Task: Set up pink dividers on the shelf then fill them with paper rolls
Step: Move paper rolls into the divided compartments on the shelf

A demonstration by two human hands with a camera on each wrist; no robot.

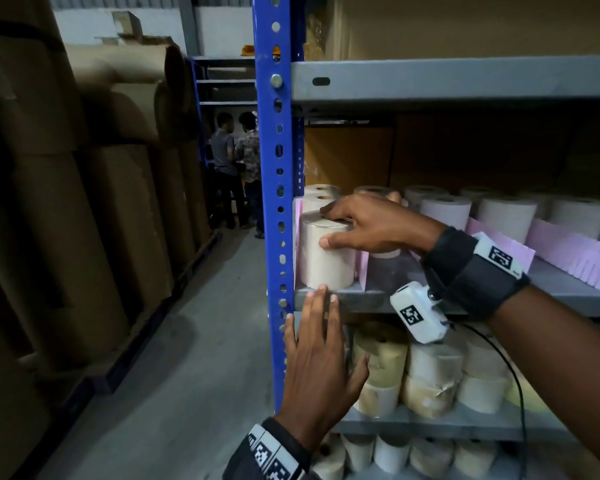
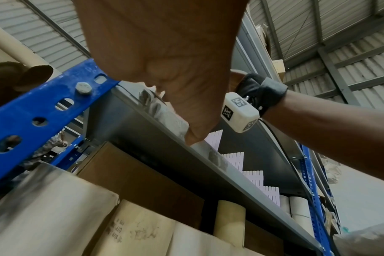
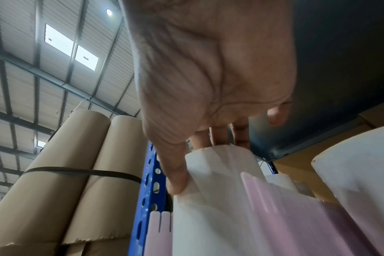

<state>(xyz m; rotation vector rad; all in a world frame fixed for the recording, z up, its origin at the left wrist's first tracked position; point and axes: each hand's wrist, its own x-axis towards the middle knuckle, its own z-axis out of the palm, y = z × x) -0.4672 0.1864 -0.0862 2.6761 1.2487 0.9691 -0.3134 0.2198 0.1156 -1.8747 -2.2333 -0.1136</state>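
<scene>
A white paper roll point(image 1: 326, 258) stands upright at the far left of the grey shelf point(image 1: 371, 299), in the slot between two pink dividers point(image 1: 362, 268). My right hand point(image 1: 326, 226) grips the roll from above, thumb on its front and fingers over its top. In the right wrist view the thumb point(image 3: 175, 173) presses the roll point(image 3: 219, 173) beside a pink divider point(image 3: 285, 216). My left hand point(image 1: 321, 327) is open below it, straight fingertips touching the shelf's front edge. The left wrist view shows this hand point(image 2: 186, 104) against the edge and several pink dividers point(image 2: 235, 161) along it.
A blue slotted upright point(image 1: 274, 168) borders the shelf on the left. More white rolls point(image 1: 506, 216) and pink dividers point(image 1: 575, 258) fill the shelf to the right. Wrapped rolls point(image 1: 430, 375) sit on the lower shelf. Tall brown cardboard rolls point(image 1: 66, 202) line the aisle; two people point(image 1: 236, 157) stand far back.
</scene>
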